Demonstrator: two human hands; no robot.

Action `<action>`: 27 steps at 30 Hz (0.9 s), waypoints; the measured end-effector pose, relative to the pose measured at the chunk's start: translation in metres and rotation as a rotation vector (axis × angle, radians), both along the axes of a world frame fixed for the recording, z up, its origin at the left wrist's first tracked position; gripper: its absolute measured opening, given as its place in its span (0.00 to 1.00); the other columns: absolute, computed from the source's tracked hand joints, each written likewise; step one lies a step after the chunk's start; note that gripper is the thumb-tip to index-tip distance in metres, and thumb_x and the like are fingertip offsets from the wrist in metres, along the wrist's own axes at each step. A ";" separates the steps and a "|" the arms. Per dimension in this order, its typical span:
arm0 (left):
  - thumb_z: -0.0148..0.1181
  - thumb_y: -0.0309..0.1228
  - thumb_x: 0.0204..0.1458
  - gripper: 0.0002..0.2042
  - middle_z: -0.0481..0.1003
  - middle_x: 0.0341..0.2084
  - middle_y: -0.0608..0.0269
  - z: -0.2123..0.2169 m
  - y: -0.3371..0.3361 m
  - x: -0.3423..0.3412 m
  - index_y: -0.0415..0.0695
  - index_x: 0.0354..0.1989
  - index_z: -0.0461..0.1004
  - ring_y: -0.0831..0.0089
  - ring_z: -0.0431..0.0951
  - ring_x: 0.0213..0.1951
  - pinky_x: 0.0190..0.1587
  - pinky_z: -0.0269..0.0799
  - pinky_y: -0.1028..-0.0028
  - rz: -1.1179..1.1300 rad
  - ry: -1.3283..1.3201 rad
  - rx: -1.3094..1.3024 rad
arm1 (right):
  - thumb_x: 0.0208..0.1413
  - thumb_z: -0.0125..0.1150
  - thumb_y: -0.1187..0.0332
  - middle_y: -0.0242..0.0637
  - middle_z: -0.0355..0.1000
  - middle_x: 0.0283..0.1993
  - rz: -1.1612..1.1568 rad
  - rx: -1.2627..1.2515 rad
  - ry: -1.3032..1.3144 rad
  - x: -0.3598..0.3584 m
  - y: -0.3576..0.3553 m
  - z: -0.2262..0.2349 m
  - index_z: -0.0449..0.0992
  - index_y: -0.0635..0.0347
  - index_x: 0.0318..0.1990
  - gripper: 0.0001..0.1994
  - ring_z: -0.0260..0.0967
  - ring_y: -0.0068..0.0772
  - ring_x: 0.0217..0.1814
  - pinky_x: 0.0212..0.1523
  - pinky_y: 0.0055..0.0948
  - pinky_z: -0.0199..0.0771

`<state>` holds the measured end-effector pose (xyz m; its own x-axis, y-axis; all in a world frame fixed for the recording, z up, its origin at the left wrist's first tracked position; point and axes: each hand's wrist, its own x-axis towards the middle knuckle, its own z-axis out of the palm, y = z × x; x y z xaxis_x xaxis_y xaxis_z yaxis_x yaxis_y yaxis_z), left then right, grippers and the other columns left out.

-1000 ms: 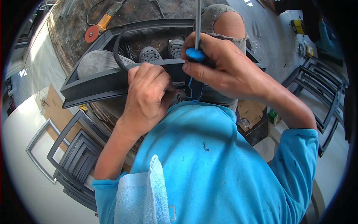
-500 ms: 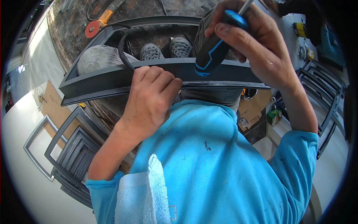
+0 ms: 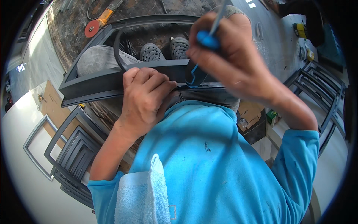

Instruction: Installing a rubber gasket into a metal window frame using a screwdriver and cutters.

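Observation:
A dark grey metal window-like frame [image 3: 95, 84] lies across my lap, its near bar running left to right. A thin black rubber strip [image 3: 117, 48] loops up from that bar and runs under the curled fingers of my left hand [image 3: 144, 100], which pinches it against the bar. My right hand [image 3: 231, 63], slightly blurred, is wrapped round a black and blue screwdriver [image 3: 195, 77]. Its shaft points up and away, and the butt of the handle is down at the near bar, just right of my left hand. Whether the butt touches the bar is hard to tell.
An angle grinder [image 3: 104, 16] with a red disc lies on the stained floor at the far left. Similar grey frames are stacked at left [image 3: 74, 153] and right [image 3: 324, 89]. A small green box [image 3: 272, 116] sits beside cardboard [image 3: 250, 112] at right.
My right hand has brought the screwdriver left and down, its handle butt now close to my left hand. My left hand has shifted slightly left along the bar with the strip.

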<state>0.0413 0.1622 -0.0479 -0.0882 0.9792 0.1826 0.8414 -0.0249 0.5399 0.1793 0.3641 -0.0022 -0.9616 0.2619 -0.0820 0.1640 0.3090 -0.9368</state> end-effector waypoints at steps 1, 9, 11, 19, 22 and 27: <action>0.72 0.29 0.43 0.11 0.76 0.31 0.69 0.000 0.000 -0.001 0.46 0.36 0.82 0.66 0.75 0.40 0.51 0.61 0.63 0.001 -0.003 -0.007 | 0.69 0.54 0.71 0.36 0.74 0.42 -0.038 0.013 0.076 0.002 0.004 0.001 0.70 0.62 0.51 0.08 0.71 0.22 0.42 0.43 0.24 0.73; 0.73 0.30 0.42 0.09 0.77 0.30 0.70 0.002 0.001 -0.001 0.48 0.33 0.83 0.68 0.75 0.40 0.51 0.61 0.65 0.040 -0.027 -0.051 | 0.68 0.56 0.69 0.30 0.76 0.37 -0.055 0.161 0.111 -0.005 0.003 -0.012 0.73 0.62 0.48 0.07 0.71 0.23 0.31 0.32 0.25 0.72; 0.72 0.30 0.43 0.09 0.78 0.32 0.67 0.003 0.001 -0.002 0.45 0.33 0.83 0.66 0.75 0.42 0.51 0.62 0.63 0.022 -0.055 -0.026 | 0.67 0.56 0.70 0.33 0.77 0.38 -0.217 0.030 0.129 -0.006 0.001 -0.006 0.74 0.61 0.49 0.08 0.72 0.25 0.31 0.33 0.27 0.74; 0.70 0.25 0.45 0.09 0.77 0.31 0.68 0.012 0.002 -0.006 0.46 0.36 0.82 0.65 0.75 0.41 0.51 0.63 0.64 0.005 -0.114 -0.052 | 0.69 0.57 0.66 0.32 0.76 0.39 -0.225 -0.044 0.197 -0.001 0.005 0.003 0.71 0.61 0.51 0.10 0.66 0.14 0.29 0.28 0.18 0.65; 0.69 0.22 0.44 0.08 0.77 0.31 0.67 0.017 0.007 -0.005 0.45 0.35 0.82 0.65 0.76 0.41 0.51 0.63 0.64 0.022 -0.116 -0.062 | 0.68 0.59 0.67 0.30 0.70 0.34 -0.302 -0.151 0.100 -0.005 0.013 0.003 0.69 0.63 0.47 0.10 0.64 0.19 0.27 0.28 0.21 0.64; 0.67 0.19 0.42 0.08 0.77 0.29 0.65 0.022 0.014 -0.004 0.44 0.32 0.82 0.63 0.75 0.39 0.49 0.62 0.63 0.022 -0.098 -0.151 | 0.67 0.59 0.68 0.28 0.69 0.33 -0.168 -0.152 0.071 -0.001 0.007 -0.014 0.69 0.61 0.49 0.10 0.63 0.17 0.28 0.28 0.19 0.60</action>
<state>0.0377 0.1760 -0.0259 -0.1199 0.9925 0.0230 0.7843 0.0805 0.6152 0.1783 0.3711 -0.0164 -0.9103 0.4087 -0.0660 0.1329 0.1374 -0.9816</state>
